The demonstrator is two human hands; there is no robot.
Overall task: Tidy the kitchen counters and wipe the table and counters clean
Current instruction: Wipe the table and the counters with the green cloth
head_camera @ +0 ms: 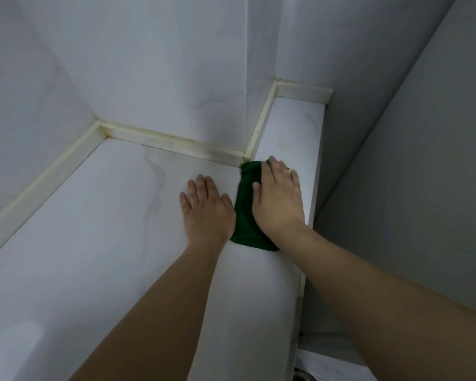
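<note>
A dark green cloth (245, 207) lies flat on the white counter (107, 229), close to the corner where the wall juts out. My right hand (278, 196) presses down on the cloth with straight fingers and covers its right part. My left hand (206, 207) rests flat on the bare counter just left of the cloth, fingers spread, its edge touching the cloth.
White walls enclose the counter, edged with a yellowed sealing strip (176, 141). A narrow counter strip (291, 127) runs back beside a tall grey panel (410, 160) on the right. The counter's right edge drops off near my right forearm.
</note>
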